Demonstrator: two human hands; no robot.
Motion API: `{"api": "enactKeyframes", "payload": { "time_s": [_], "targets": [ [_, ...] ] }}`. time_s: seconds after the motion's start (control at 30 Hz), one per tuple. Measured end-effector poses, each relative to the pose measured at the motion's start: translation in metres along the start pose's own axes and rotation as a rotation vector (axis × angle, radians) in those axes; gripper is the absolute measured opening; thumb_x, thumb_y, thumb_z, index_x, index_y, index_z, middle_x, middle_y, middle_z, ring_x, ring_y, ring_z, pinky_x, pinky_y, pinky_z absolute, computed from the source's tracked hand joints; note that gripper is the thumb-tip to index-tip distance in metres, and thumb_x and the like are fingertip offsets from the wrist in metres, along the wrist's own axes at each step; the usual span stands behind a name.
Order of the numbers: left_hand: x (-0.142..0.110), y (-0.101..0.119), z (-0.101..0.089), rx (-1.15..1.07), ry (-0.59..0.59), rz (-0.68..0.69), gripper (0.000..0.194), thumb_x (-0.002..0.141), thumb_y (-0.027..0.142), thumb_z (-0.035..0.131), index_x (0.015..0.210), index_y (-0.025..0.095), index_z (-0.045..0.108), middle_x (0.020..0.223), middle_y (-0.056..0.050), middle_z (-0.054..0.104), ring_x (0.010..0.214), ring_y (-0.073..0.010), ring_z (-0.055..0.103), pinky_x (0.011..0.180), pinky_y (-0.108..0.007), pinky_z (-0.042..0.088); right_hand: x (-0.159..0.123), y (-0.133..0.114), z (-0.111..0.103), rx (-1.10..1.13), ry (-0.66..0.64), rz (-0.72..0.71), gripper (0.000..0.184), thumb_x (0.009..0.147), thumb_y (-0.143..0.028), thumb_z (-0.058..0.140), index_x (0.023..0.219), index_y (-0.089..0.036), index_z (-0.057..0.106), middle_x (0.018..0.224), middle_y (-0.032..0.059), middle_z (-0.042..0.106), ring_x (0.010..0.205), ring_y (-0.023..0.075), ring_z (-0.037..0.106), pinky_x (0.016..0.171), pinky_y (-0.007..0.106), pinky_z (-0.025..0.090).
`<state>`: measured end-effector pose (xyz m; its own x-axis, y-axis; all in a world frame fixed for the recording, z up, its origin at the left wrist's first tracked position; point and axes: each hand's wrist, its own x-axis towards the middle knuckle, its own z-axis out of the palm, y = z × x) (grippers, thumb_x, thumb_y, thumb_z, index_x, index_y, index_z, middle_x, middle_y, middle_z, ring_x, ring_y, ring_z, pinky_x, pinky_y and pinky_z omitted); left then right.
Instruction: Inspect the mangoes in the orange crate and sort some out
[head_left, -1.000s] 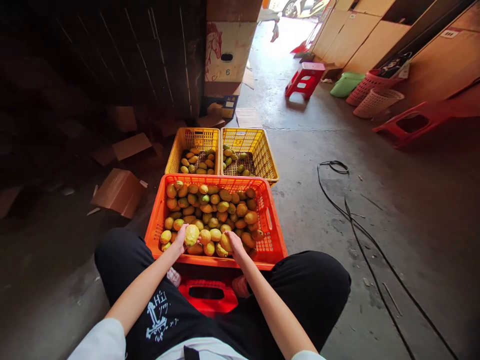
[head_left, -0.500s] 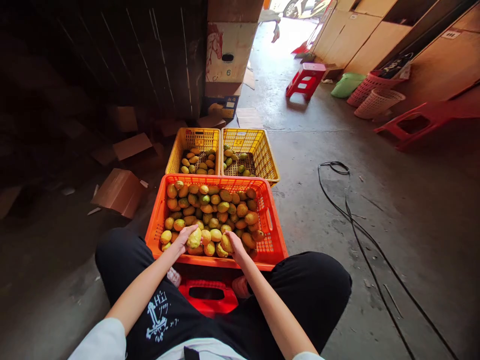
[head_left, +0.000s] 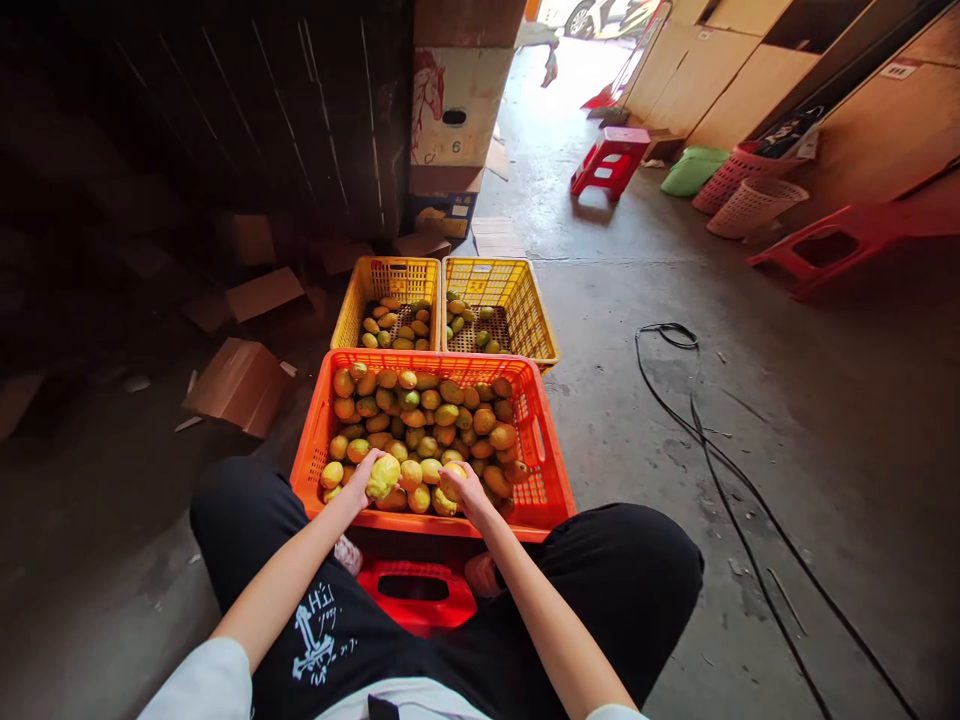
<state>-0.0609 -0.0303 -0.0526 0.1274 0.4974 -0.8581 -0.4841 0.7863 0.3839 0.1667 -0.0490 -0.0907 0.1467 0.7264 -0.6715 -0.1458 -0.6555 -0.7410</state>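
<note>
Your left hand [head_left: 358,487] grips a knobbly yellow fruit [head_left: 384,477] at the fingertips, its long axis seemingly slanting away to the right. Your right hand [head_left: 472,494] has its fingers closed on a smoother yellow fruit [head_left: 451,480], level with the first and well apart, both above the near side of the orange crate [head_left: 560,480].

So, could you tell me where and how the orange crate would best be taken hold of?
I'd take the orange crate by its two short end walls, a hand from each side, fingers through the slot below the rim, plainly visible at the right end. The broad shape and the many fruits inside suggest a level, two-handed hold.
</note>
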Motion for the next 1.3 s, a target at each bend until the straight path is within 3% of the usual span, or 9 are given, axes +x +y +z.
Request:
{"api": "enactKeyframes", "payload": {
  "time_s": [0.13,0.3,0.53,0.77,0.97,1.13,1.3],
  "targets": [
    [-0.007,0.001,0.003,0.086,0.086,-0.071,0.025,0.091,0.036,0.074,0.096,0.012,0.066,0.074,-0.009,0.075,0.062,-0.0222,0.075,0.054,-0.031,0.063,-0.002,-0.001,0.001,0.014,-0.015,0.034,0.036,0.066,-0.035,0.085,0.093,-0.025,0.064,0.074,-0.003,0.067,0.067,0.0174,0.066,0.055,0.023,0.05],
    [-0.004,-0.003,0.003,0.183,0.094,-0.08,0.023,0.088,0.03,0.079,0.091,0.012,0.067,0.07,-0.008,0.073,0.059,-0.0215,0.073,0.053,-0.03,0.064,-0.006,-0.003,0.002,0.041,-0.043,0.049,0.03,0.069,-0.03,0.083,0.09,-0.025,0.063,0.071,-0.0035,0.067,0.064,0.0162,0.065,0.055,0.023,0.05],
    [-0.005,-0.001,0.005,0.096,0.11,-0.075,0.022,0.09,0.03,0.076,0.093,0.013,0.064,0.071,-0.008,0.073,0.059,-0.0215,0.074,0.055,-0.031,0.065,-0.012,-0.012,0.003,0.186,-0.06,0.117,0.018,0.078,-0.031,0.077,0.084,-0.022,0.062,0.072,-0.0006,0.069,0.063,0.0185,0.071,0.061,0.03,0.061],
    [-0.009,0.0,0.008,0.09,0.09,-0.044,0.017,0.091,0.027,0.072,0.095,0.013,0.064,0.071,-0.007,0.071,0.059,-0.0204,0.073,0.057,-0.032,0.066,-0.014,-0.019,0.003,0.177,0.006,0.213,0.01,0.091,-0.031,0.065,0.089,-0.025,0.058,0.07,-0.0018,0.067,0.064,0.0196,0.075,0.061,0.03,0.062],
    [-0.009,-0.003,0.007,0.146,0.062,-0.069,0.022,0.084,0.028,0.08,0.087,0.013,0.065,0.068,-0.005,0.069,0.056,-0.0177,0.068,0.057,-0.03,0.064,-0.015,-0.018,0.005,0.153,-0.005,0.205,0.028,0.084,-0.035,0.08,0.096,-0.025,0.056,0.076,-0.0017,0.068,0.058,0.0178,0.071,0.054,0.028,0.058],
    [-0.005,-0.006,0.006,0.178,0.125,0.098,0.022,0.083,0.03,0.08,0.079,0.014,0.066,0.064,-0.004,0.069,0.049,-0.0145,0.064,0.048,-0.022,0.053,-0.014,-0.016,0.003,0.151,0.004,0.186,0.035,0.081,-0.038,0.085,0.096,-0.025,0.056,0.078,-0.001,0.068,0.06,0.0183,0.072,0.057,0.031,0.06],
    [-0.005,-0.004,0.007,0.149,0.151,0.083,0.031,0.083,0.041,0.082,0.085,0.015,0.066,0.065,-0.005,0.07,0.054,-0.0187,0.069,0.049,-0.026,0.056,-0.011,-0.011,0.001,0.095,-0.01,0.153,0.044,0.076,-0.045,0.089,0.096,-0.025,0.056,0.082,0.001,0.069,0.065,0.0202,0.073,0.058,0.031,0.061]
  ]
}}
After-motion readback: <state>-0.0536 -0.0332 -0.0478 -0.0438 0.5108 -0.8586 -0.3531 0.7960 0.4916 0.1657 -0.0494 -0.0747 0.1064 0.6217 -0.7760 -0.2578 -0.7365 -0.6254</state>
